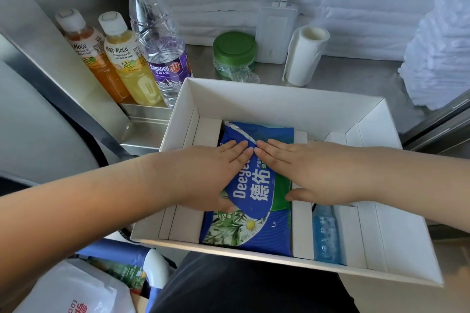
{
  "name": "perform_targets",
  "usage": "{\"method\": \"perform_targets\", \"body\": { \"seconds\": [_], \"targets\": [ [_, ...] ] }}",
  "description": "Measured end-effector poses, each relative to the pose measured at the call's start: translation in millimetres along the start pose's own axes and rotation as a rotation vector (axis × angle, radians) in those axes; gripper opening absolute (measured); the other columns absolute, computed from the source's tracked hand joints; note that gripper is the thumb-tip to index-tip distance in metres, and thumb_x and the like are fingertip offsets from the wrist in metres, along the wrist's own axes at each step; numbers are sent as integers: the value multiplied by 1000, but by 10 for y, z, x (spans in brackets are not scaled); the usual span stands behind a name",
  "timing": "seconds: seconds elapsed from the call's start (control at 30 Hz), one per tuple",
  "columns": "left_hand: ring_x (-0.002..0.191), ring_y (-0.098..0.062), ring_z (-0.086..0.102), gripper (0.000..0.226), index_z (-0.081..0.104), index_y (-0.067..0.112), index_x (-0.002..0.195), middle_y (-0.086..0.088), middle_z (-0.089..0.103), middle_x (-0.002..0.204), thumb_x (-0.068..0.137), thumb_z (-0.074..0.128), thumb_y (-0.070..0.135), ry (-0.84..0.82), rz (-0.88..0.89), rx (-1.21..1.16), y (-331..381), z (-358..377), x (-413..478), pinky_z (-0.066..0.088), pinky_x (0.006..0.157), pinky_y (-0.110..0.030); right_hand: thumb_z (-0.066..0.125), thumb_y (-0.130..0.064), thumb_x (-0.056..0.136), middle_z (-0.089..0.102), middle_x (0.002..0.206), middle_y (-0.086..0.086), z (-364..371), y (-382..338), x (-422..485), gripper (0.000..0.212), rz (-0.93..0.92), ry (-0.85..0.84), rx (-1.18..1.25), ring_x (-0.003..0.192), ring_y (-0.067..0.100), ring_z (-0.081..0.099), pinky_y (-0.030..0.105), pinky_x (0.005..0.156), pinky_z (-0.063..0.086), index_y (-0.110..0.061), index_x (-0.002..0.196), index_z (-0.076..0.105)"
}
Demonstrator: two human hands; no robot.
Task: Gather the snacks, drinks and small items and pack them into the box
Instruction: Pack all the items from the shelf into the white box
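Left hand [211, 173] lies flat on blue wipes pack [254, 226], fingers straight. Right hand [305, 173] flat on same pack, fingers straight, nothing gripped. Fingertips of both hands almost meet. Pack sits in middle part of white box [279, 94]. Blue see-through thing [326, 234] in narrow part just right of pack. Box on bench [356, 76]. Behind box, left: orange juice bottle [89, 56], yellow juice bottle [127, 63], water bottle [160, 53], upright in row. Further right: green-lid jar [234, 53], paper roll [305, 56].
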State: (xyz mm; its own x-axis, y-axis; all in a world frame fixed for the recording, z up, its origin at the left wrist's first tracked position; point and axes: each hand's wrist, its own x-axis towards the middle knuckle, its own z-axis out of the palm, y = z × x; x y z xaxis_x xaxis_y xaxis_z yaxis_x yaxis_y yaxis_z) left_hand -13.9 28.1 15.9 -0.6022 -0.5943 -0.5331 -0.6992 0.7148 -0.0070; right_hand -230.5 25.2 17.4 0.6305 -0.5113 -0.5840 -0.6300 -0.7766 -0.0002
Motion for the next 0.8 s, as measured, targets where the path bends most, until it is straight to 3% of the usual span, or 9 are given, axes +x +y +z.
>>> {"method": "perform_targets", "body": {
  "seconds": [0.13, 0.3, 0.47, 0.8],
  "targets": [
    [143, -17, -12, 102, -27, 14, 141, -4, -26, 152, 87, 48, 58, 8, -3, 35, 83, 59, -31, 4, 115, -31, 37, -46, 97, -38, 138, -3, 67, -61, 10, 83, -1, 23, -24, 141, 17, -21, 31, 118, -2, -20, 125, -37],
    [142, -18, -14, 102, -28, 14, 140, -4, -27, 151, 87, 49, 57, 49, -6, 51, 117, 116, -49, 2, 115, -32, 39, -45, 97, -38, 137, -1, 89, -109, 1, 84, 14, 23, -47, 142, 18, -20, 34, 119, 3, -20, 124, -37],
    [142, -13, -15, 103, -28, 17, 141, 0, -28, 151, 85, 44, 65, 51, 17, 21, -17, 68, -25, -7, 108, -25, 35, -46, 98, -27, 150, -2, -48, -9, 8, 80, 24, 2, -18, 143, 15, -17, 36, 119, 9, -18, 138, -29],
    [141, -11, -15, 104, -26, 19, 142, 1, -26, 152, 83, 45, 68, 45, -7, -31, -31, 50, 19, -6, 108, -24, 34, -52, 96, -31, 148, -3, 21, 33, 66, 82, 86, -1, 10, 140, 15, -23, 30, 116, -6, -22, 128, -35]
  ]
}}
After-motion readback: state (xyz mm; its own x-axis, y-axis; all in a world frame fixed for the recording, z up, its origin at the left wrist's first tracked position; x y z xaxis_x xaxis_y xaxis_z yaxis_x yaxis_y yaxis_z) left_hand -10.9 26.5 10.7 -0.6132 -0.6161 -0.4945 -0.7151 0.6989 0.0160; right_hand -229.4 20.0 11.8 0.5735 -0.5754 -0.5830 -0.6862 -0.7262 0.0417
